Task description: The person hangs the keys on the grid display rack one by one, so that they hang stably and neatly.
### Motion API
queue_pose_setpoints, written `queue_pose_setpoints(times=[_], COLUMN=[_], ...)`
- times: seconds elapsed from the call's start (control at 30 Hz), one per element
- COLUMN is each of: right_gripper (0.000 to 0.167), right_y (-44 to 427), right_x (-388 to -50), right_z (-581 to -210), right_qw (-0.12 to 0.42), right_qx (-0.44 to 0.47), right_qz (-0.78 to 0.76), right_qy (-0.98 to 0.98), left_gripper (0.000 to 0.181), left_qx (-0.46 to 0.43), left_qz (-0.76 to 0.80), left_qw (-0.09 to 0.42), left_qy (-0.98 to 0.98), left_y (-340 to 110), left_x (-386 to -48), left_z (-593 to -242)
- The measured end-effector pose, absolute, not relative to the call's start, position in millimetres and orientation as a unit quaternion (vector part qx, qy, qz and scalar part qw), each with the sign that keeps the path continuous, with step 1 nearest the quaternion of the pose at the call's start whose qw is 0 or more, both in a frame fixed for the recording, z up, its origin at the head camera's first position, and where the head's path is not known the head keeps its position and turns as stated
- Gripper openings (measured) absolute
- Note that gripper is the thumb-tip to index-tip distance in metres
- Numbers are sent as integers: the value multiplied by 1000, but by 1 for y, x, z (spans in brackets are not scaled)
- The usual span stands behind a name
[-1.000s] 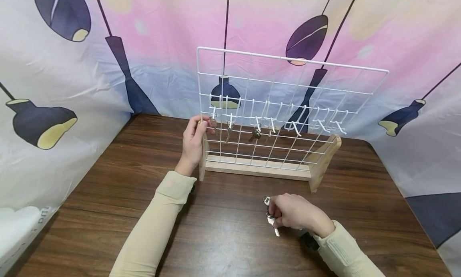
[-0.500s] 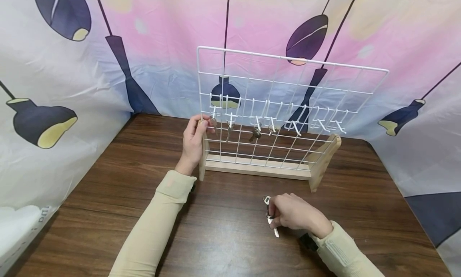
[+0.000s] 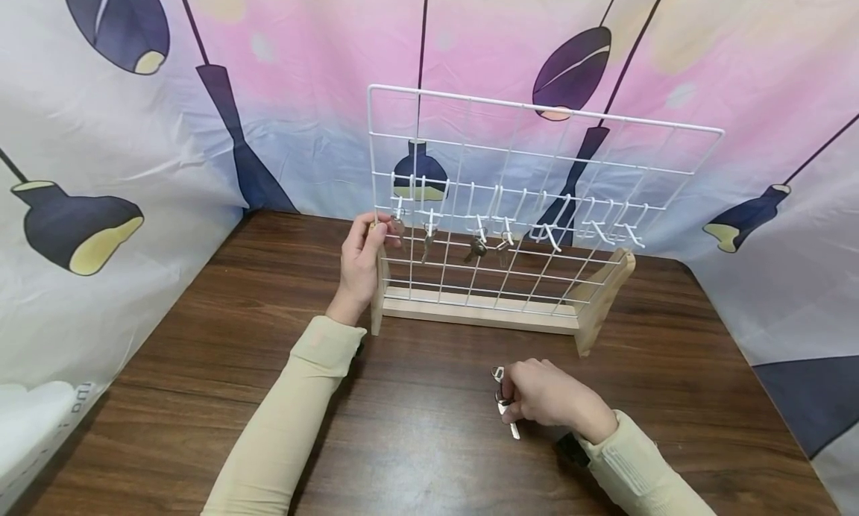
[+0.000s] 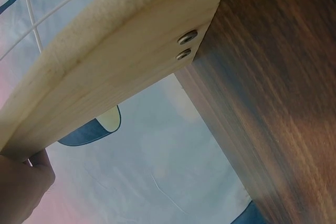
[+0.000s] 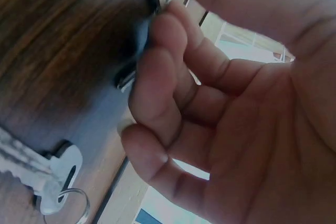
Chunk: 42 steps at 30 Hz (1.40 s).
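Observation:
My left hand (image 3: 360,259) holds the top of the wooden left side piece (image 3: 377,292) of a white wire grid rack (image 3: 470,300). In the left wrist view that side piece (image 4: 105,72) fills much of the frame, and part of the hand (image 4: 23,190) touches its end. Low over the table in front of the rack, my right hand (image 3: 546,393) has its fingers curled at a key (image 3: 514,430); the thumb and index finger pinch near its head. Another key (image 5: 58,177) with a ring lies beside the fingers. The fingertip contact is partly hidden.
Keys (image 3: 477,247) hang from several white hooks on the rack's left half. Three hooks (image 3: 599,233) at the right carry no keys. The wooden right side piece (image 3: 604,303) stands on the brown table (image 3: 403,441). A white object (image 3: 33,434) sits at the left edge.
My right thumb has shifted slightly left, toward the index finger, over the key. The keys on the table stay almost in place. My left hand has not visibly moved.

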State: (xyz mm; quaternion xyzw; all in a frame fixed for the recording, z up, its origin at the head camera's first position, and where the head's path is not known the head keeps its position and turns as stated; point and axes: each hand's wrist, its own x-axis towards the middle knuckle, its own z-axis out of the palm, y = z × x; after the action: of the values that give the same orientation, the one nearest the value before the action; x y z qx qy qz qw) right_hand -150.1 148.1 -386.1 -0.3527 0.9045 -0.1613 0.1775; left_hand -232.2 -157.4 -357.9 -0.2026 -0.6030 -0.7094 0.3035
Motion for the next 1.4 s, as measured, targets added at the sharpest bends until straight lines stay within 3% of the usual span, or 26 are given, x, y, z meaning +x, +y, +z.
queue_pose_setpoints(times=[0.97, 1.4], right_gripper=[26, 23], right_y=[150, 151], right_x=[-155, -155], right_z=[-384, -382], right_qw=[192, 240], right_qx=[-367, -365], right_qz=[-179, -244], right_qy=[892, 866], left_gripper=[20, 21], left_qx=[-204, -210], left_qz=[-723, -722], left_qw=[300, 301], left_qy=[-588, -586], left_y=[-156, -156], left_x=[-232, -233], left_z=[-358, -358])
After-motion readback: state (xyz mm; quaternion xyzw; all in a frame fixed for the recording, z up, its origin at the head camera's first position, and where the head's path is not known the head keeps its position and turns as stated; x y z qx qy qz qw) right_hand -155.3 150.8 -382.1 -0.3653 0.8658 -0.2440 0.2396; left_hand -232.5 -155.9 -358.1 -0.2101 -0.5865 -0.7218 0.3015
